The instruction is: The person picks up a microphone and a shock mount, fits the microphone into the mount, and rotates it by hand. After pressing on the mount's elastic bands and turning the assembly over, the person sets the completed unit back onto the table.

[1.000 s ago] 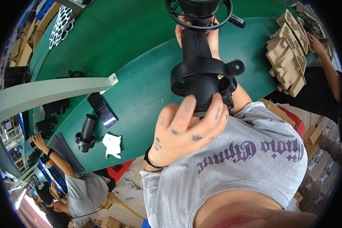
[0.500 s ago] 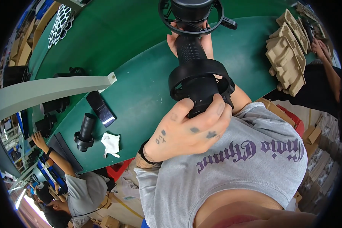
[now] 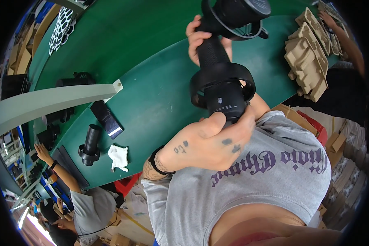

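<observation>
My left hand (image 3: 207, 143) grips the near end of a black microphone (image 3: 227, 100), which has a mesh-like cylinder body and a wide ring mount around it. Small pale marks show on its end, beside my thumb. At the far end, my right hand (image 3: 197, 39) is closed around a second black ring-mounted microphone (image 3: 244, 10), with a knob on its ring. The mesh body of the first lies against or in front of my right hand; I cannot tell whether the two are joined. Both are held above the green table (image 3: 151, 110).
A smaller-looking black microphone (image 3: 92, 141) stands to the left, beside a white cloth (image 3: 118, 158) and a dark flat rectangular thing (image 3: 106, 119). A pale metal arm (image 3: 57, 94) crosses the left side. Moulded cardboard trays (image 3: 307, 61) lie at right. Co-workers (image 3: 92, 205) are on both sides.
The far microphone has tilted and moved right, and more of my right fingers shows. The near one has shifted slightly right and turned, revealing its marks. A co-worker's hand at right has moved up.
</observation>
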The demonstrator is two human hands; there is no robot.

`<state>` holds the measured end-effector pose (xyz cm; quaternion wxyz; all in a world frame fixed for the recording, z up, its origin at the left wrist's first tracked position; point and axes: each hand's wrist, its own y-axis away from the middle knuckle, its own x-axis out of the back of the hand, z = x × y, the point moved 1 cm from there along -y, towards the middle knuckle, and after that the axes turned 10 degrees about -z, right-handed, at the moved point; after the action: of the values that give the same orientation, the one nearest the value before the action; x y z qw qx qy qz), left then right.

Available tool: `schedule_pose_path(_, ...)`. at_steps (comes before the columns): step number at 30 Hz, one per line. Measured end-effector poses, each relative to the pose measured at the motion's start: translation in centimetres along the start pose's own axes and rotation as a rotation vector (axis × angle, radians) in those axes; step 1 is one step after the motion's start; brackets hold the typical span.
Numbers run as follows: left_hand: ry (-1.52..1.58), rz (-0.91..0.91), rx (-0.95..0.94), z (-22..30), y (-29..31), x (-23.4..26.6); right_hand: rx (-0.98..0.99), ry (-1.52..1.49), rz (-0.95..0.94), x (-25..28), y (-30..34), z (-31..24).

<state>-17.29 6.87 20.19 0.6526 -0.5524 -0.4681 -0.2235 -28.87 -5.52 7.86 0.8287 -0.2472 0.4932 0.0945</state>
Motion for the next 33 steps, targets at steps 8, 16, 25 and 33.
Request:
schedule_pose_path(8, 0.043, 0.367, 0.055, 0.3, -0.3, -0.5, 0.036, 0.207, -0.177, -3.0, -0.5, -2.2)
schedule_pose_path(16, 0.752, 0.008, 0.718, -1.1, 3.7, -0.2, 0.111, -0.149, -0.175, -1.5, -1.1, -1.6)
schedule_pose_path(25, 2.505, 0.03, 0.664, -1.6, 2.3, -7.0, 0.236, 0.382, -0.095, -3.1, -2.1, -3.6)
schedule_pose_path(33, 1.144, 0.507, 0.953, -3.8, 4.3, -5.0, 1.072, 2.385, 0.059, -15.7, 2.8, -11.6)
